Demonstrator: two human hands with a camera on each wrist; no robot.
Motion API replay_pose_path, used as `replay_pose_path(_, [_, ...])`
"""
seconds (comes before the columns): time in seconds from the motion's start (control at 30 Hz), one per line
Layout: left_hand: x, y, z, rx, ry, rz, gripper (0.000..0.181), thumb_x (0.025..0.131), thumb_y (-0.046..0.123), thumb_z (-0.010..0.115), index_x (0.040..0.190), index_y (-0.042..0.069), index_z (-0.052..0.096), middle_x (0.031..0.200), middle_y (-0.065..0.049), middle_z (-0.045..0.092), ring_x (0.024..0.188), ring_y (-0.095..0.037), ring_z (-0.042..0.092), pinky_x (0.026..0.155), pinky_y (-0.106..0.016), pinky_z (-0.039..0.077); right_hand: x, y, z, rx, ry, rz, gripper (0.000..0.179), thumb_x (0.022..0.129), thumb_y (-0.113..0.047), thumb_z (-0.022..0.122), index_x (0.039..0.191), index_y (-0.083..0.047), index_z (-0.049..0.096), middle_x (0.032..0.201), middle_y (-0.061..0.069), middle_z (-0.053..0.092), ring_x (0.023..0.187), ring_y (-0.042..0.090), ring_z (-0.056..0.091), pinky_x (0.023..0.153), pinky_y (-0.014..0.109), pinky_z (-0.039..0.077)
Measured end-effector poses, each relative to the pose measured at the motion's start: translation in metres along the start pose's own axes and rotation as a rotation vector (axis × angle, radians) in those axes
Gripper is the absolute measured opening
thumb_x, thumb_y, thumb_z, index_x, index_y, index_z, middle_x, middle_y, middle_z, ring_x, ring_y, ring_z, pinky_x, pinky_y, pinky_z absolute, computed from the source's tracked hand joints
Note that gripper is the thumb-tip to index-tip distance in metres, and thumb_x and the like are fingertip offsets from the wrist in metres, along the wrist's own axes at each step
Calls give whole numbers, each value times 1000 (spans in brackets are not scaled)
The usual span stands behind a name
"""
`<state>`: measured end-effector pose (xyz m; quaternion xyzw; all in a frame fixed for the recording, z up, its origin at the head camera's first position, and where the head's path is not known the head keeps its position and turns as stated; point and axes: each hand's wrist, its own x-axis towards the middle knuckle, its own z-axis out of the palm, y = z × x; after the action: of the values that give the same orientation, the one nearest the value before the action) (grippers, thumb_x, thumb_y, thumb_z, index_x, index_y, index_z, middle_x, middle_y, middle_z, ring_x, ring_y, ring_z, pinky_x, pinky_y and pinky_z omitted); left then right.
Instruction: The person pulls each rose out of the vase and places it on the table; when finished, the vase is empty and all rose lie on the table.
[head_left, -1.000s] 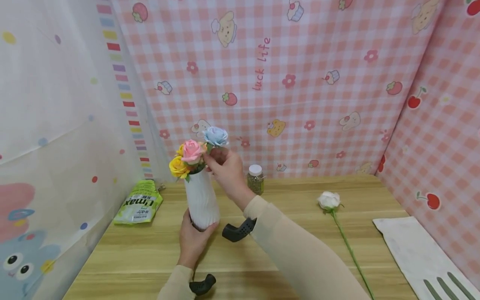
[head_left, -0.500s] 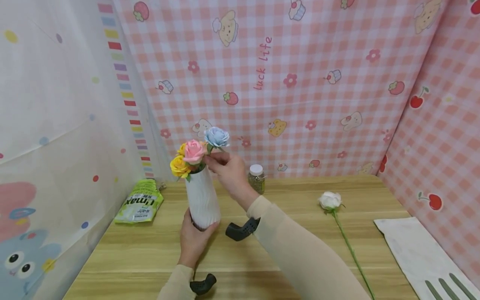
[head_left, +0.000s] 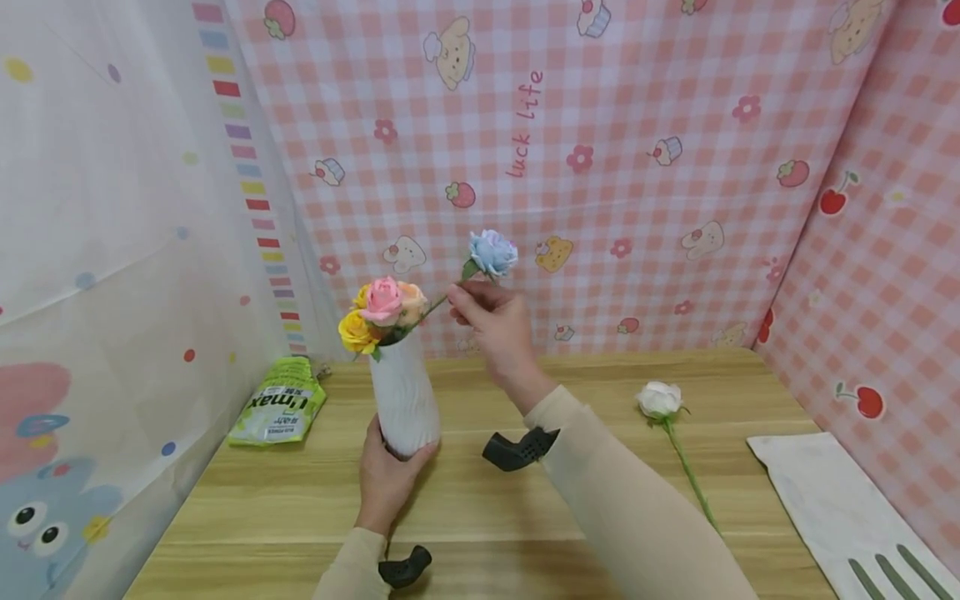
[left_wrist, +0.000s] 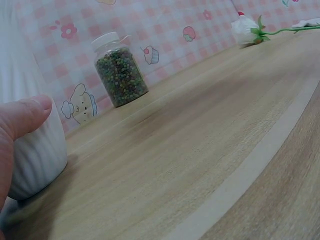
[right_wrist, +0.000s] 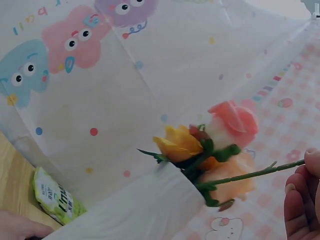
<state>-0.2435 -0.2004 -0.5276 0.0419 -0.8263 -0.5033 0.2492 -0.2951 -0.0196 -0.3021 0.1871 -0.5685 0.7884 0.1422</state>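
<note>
A white ribbed vase (head_left: 405, 400) stands on the wooden table, its lower part gripped by my left hand (head_left: 390, 483). In the left wrist view the thumb (left_wrist: 30, 115) lies against the vase wall. Pink (head_left: 383, 301), yellow (head_left: 358, 333) and peach (head_left: 412, 303) roses fill the vase mouth. My right hand (head_left: 495, 329) pinches the green stem (right_wrist: 250, 175) of a blue rose (head_left: 493, 252) just below its bloom. That stem slants from the vase mouth up to the right, its lower end hidden among the other flowers.
A white rose (head_left: 660, 401) lies on the table (head_left: 600, 467) at the right, near a white cloth (head_left: 832, 492) with green stripes. A green packet (head_left: 279, 404) lies at the left. Behind the right hand, a jar of dark grains (left_wrist: 120, 75) shows in the left wrist view.
My right hand has moved up and to the right with the blue rose, drawing its bloom away from the other roses and baring more stem. The left hand and vase have stayed put.
</note>
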Motion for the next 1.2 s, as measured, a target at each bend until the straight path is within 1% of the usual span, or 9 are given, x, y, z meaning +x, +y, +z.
replay_pose_path(0.1, [0,1,-1,0,3,0,99,70,43,85,146,7,32,132,-14,50,118,-30,50,97,-50,41,0,-2,-9,37,23,-37,22,87,-7,71,97,13,68,76,-1,68,64,10,63,63,24,53])
replay_pose_path(0.2, [0,2,-2,5,-1,-12,100,70,44,85,146,7,31,133,-14,49,119,-30,50,97,-50,41,-1,-7,-21,48,51,-58,18,87,-9,72,93,7,71,76,-1,70,64,10,64,62,24,54])
replay_pose_path(0.23, [-1,2,-2,7,-4,-18,101,69,44,85,146,8,31,133,-14,49,119,-30,50,97,-50,41,-2,-9,-25,49,58,-60,18,87,-10,72,93,7,71,79,5,71,65,10,64,62,25,54])
replay_pose_path(0.43, [1,3,-1,4,-12,-33,101,69,44,85,146,9,31,134,-13,49,120,-29,49,97,-49,41,-7,-16,-55,59,151,-42,19,85,-17,75,90,1,72,79,8,71,66,13,64,61,26,54])
replay_pose_path(0.47, [1,3,-1,4,-12,-32,101,69,43,85,146,9,31,134,-13,49,120,-29,49,97,-49,41,-7,-17,-60,73,176,-37,17,85,-18,75,88,-1,72,77,3,70,66,13,64,61,26,54])
replay_pose_path(0.6, [2,3,0,15,-16,-29,102,69,45,85,147,9,31,135,-13,48,121,-30,49,97,-50,41,-14,-23,-84,143,234,-23,14,86,-18,74,87,-4,73,79,4,71,67,13,64,60,25,53])
replay_pose_path(0.8, [1,2,1,24,-11,-27,102,69,45,85,147,9,31,135,-14,49,121,-30,49,97,-50,41,-36,-22,-129,184,279,12,14,88,-17,71,91,-4,73,83,7,72,70,15,67,61,23,54])
replay_pose_path(1.03, [0,1,1,17,-8,-25,101,68,45,85,146,8,32,135,-14,49,121,-30,49,98,-50,41,-71,-7,-177,144,325,96,20,90,-15,68,97,4,67,90,10,72,73,15,69,61,22,54])
replay_pose_path(1.2, [0,2,0,10,-10,-31,102,69,46,85,146,8,31,135,-14,48,121,-30,49,97,-50,41,-86,0,-201,99,364,144,18,90,-15,68,96,2,67,89,10,72,72,14,70,60,21,54])
